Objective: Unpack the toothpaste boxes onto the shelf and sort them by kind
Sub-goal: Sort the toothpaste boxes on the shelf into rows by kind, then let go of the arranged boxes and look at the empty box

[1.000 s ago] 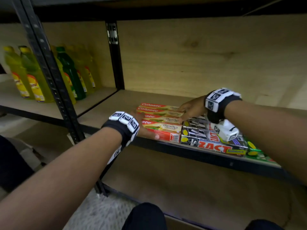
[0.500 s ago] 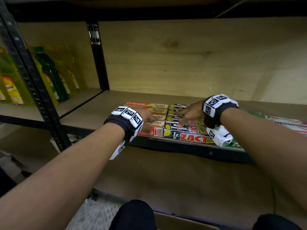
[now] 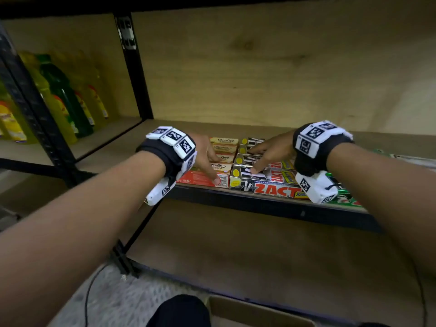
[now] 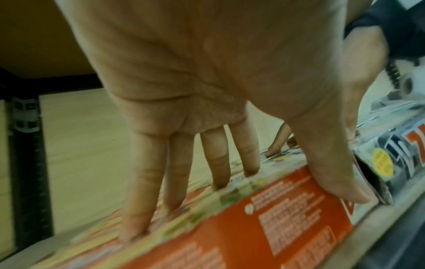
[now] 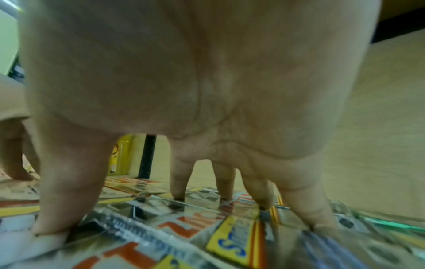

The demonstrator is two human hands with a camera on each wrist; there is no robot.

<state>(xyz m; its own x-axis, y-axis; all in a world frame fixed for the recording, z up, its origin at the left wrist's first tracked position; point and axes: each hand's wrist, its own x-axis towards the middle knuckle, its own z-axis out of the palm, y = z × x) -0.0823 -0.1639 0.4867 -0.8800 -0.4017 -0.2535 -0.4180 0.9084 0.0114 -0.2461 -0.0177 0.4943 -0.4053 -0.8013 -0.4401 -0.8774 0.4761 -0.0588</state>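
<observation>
Head view, left hand now spread flat on red boxes, right hand stays splayed on Zact boxes

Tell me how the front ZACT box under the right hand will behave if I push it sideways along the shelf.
The ZACT box lies flat on a long face, so it should slide rather than roll or tip. Its glossy surface may let the right hand slip. It sits against the red box, so pushing left would probably shove that one along too.
</observation>
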